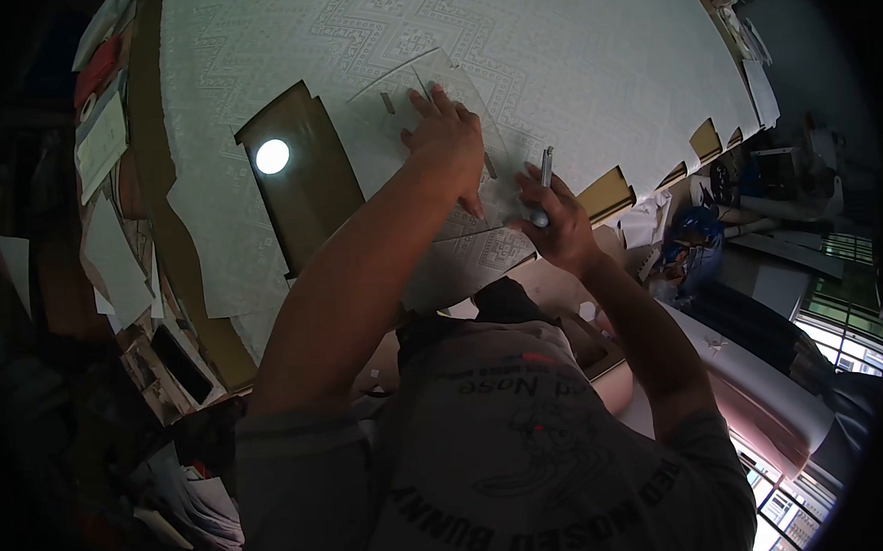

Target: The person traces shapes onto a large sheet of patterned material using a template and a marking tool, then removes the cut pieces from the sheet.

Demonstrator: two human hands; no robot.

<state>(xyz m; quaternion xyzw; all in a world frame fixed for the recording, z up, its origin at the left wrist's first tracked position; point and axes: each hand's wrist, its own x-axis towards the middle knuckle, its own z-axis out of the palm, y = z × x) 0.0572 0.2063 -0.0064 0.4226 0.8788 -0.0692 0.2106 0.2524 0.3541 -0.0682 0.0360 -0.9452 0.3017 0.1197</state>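
My left hand (446, 142) lies with fingers spread on a clear plastic template (473, 87) with narrow slots. The template rests on a pale sheet of material (570, 63) with an embossed geometric pattern. In my right hand (563, 226), near the template's right lower edge, is a silver pen (546, 172), held with the fingers closed around it. Its tip cannot be made out. Left of my left forearm lies a dark brown flat piece (310, 188) with notched ends and a bright round white spot on it.
Brown board edges (605, 194) show past the sheet on the right. Papers and flat pieces (114, 231) are stacked along the left side. A blue plastic-wrapped item (691, 240) stands beyond the table's right edge. My body is close against the near edge.
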